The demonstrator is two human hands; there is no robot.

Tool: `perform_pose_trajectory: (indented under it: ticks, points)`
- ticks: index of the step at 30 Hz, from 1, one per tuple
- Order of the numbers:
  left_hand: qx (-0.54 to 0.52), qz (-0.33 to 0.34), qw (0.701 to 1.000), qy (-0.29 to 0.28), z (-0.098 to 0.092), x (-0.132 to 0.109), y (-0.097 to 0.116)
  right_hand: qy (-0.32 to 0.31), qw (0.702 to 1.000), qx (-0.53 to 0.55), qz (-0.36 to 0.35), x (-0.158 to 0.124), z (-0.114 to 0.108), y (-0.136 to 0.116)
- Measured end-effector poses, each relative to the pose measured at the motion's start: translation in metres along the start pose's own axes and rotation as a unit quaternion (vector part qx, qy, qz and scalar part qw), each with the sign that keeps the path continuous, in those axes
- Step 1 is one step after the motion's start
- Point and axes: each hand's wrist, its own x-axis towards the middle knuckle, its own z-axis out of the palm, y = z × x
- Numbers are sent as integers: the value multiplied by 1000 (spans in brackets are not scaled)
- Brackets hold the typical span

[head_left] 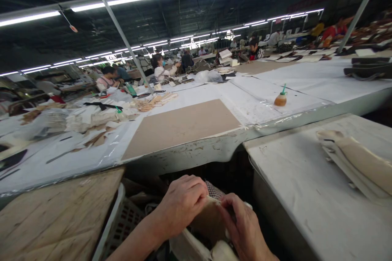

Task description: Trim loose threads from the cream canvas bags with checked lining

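Low at the front, a cream bag-like piece [186, 246] with a tan inner side hangs between my hands; its exact kind is unclear. My left hand [183, 204] has its fingers closed on the upper edge. Just to the right, my right hand [243, 222] pinches the same edge between thumb and fingers. A checked cloth [213, 189] shows behind the fingertips, partly covered by them. The lower part of the piece runs out of the picture.
A white plastic basket [105, 228] stands left, beside a wooden board [55, 212]. On the right, cream pieces [361, 159] lie on a pale tabletop [290, 171]. The long white worktable [245, 106] ahead bears a tan sheet [183, 124] and a glue bottle [281, 98]. Several people work beyond.
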Motion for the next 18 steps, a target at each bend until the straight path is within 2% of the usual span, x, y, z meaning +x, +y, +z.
perform_pose_trajectory:
  ticks: [6,13,15,18]
  points:
    - [1,-28,999,-20,-1,0,2,-10,999,36,25,3,-2,-8]
    - [-73,-118,989,-42,-4,2,6,-56,975,158,146,11,-13,-6]
    - [-81,-131,987,-42,-5,3,6,-115,974,142,135,15,-20,-9]
    - [-89,-141,985,-46,-5,4,5,-186,977,77,65,18,-30,-16]
